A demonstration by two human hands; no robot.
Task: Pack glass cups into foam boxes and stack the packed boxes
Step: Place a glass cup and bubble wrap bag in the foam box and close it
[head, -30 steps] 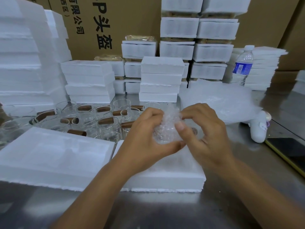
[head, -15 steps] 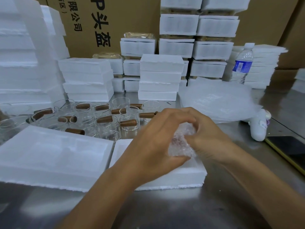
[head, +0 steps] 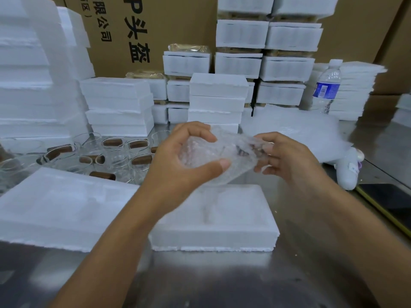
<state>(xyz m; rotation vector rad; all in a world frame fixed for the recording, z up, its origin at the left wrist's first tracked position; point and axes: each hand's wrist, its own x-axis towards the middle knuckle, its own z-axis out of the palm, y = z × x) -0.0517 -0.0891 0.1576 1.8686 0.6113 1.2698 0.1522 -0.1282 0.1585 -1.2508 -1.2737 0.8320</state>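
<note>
A glass cup wrapped in bubble wrap (head: 224,155) hangs above an open white foam box (head: 222,221) on the steel table. My left hand (head: 178,165) grips the wrapped cup from the left, thumb under it. My right hand (head: 287,158) pinches the wrap's right end, where a brown handle shows faintly through. Several bare glass cups with brown handles (head: 115,156) stand behind and to the left. A large foam lid (head: 62,203) lies left of the box.
Stacks of foam boxes (head: 216,101) fill the back and left (head: 33,85), before cardboard cartons (head: 144,30). A sheet pile of bubble wrap (head: 295,132), a water bottle (head: 327,85), a white tape tool (head: 349,170) and a dark phone (head: 391,201) sit at the right.
My hands have lifted the wrapped cup and turned it sideways. My right hand slid from over the bundle to its right end, stretching the wrap out.
</note>
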